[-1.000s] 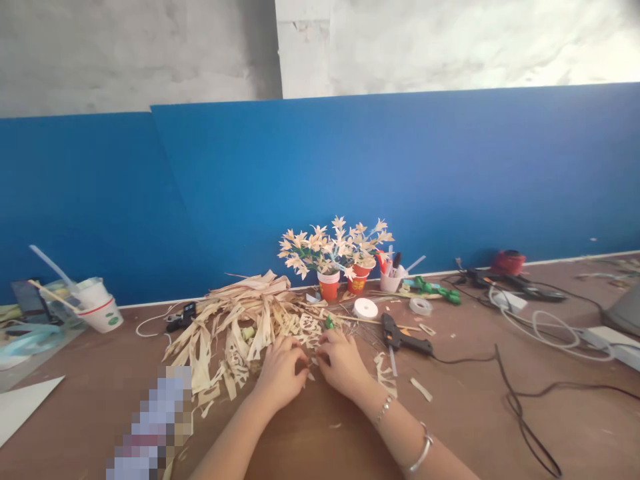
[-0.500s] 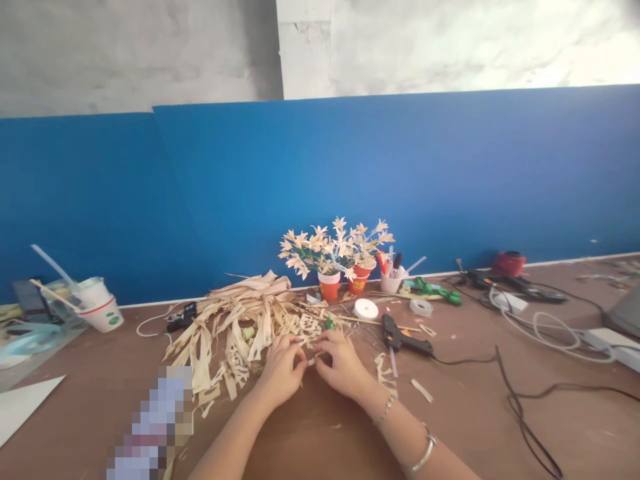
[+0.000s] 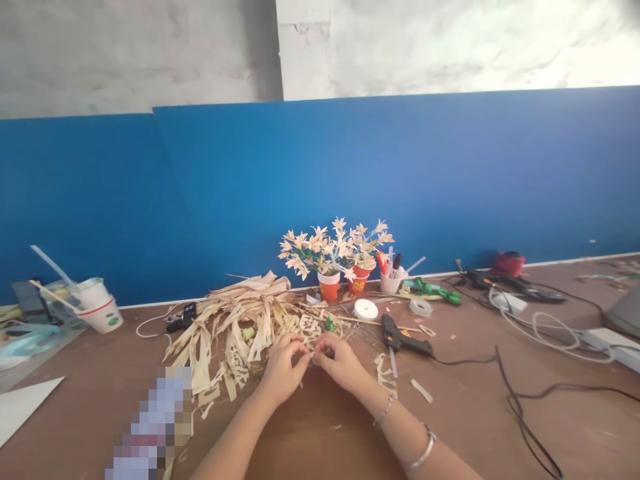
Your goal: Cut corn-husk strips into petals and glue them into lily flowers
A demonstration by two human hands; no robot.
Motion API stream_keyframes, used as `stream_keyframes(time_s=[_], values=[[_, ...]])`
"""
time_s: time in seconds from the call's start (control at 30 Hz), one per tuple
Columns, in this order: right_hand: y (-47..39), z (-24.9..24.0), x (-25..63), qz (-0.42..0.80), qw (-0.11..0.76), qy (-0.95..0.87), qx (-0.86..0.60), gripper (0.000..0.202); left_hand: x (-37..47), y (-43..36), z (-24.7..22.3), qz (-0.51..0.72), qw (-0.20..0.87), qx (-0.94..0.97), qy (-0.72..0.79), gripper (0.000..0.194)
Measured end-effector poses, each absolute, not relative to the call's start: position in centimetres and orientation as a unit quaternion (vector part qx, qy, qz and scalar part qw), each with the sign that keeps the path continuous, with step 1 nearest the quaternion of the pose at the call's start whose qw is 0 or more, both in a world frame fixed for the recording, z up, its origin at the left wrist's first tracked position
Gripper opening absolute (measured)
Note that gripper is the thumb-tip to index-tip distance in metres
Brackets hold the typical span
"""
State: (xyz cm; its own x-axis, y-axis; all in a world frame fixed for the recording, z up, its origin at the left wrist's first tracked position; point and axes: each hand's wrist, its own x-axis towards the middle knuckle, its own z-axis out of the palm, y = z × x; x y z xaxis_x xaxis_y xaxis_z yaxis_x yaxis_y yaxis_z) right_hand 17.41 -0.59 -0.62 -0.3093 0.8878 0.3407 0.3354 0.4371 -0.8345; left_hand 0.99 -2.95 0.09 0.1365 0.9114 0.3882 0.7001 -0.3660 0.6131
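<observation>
My left hand point(image 3: 285, 365) and my right hand point(image 3: 337, 360) meet over the table, fingertips close together. Thumbs and forefingers are pinched on a small pale piece point(image 3: 313, 357) that looks like dried husk; fingers hide most of it. Just beyond and to the left spreads a heap of dried husks point(image 3: 250, 327), whole leaves and cut strips. A small green bit point(image 3: 329, 323) lies behind my right hand. Off to the right rests a black glue gun point(image 3: 404, 337) with a clear glue stick point(image 3: 393, 363) by it.
Pale husk flowers point(image 3: 336, 247) stand in red paper cups point(image 3: 329, 288) against the blue partition point(image 3: 400, 167). A white tape roll point(image 3: 366, 309), a clear tape roll point(image 3: 421, 307) and a pen cup point(image 3: 390, 283) sit nearby. Black cable point(image 3: 517, 400) trails across the right; a white cup point(image 3: 104, 317) stands left.
My fingers have drawn slightly closer together around the small pale piece, and my thumbs have lifted a little. Everything else on the table stays where it was.
</observation>
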Motion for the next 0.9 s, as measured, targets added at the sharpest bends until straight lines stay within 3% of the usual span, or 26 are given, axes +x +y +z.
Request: stream_keyframes(time_s=[0.07, 0.23, 0.37, 0.5, 0.73, 0.9], values=[[-0.7, -0.5, 17.4, 0.332, 0.418, -0.737, -0.415, 0.009, 1.0, -2.9, 0.0, 0.38, 0.148, 0.735, 0.542, 0.012], [-1.2, 0.0, 17.6, 0.263, 0.431, -0.774, -0.382, 0.039, 0.9, -2.5, -0.5, 0.411, 0.185, 0.707, 0.545, 0.013], [-1.3, 0.3, 17.7, 0.191, 0.433, -0.805, -0.357, 0.023, 0.8, -2.3, -0.8, 0.412, 0.227, 0.693, 0.546, 0.015], [-1.3, 0.3, 17.6, 0.2, 0.435, -0.799, -0.364, 0.014, 0.9, -2.4, -0.3, 0.416, 0.234, 0.698, 0.534, 0.015], [-1.3, 0.3, 17.5, 0.212, 0.427, -0.793, -0.379, 0.013, 1.2, -3.4, 0.8, 0.386, 0.097, 0.752, 0.526, 0.013], [-1.2, 0.3, 17.6, 0.188, 0.41, -0.8, -0.395, 0.01, 1.3, -3.4, 0.6, 0.375, 0.064, 0.764, 0.521, 0.015]])
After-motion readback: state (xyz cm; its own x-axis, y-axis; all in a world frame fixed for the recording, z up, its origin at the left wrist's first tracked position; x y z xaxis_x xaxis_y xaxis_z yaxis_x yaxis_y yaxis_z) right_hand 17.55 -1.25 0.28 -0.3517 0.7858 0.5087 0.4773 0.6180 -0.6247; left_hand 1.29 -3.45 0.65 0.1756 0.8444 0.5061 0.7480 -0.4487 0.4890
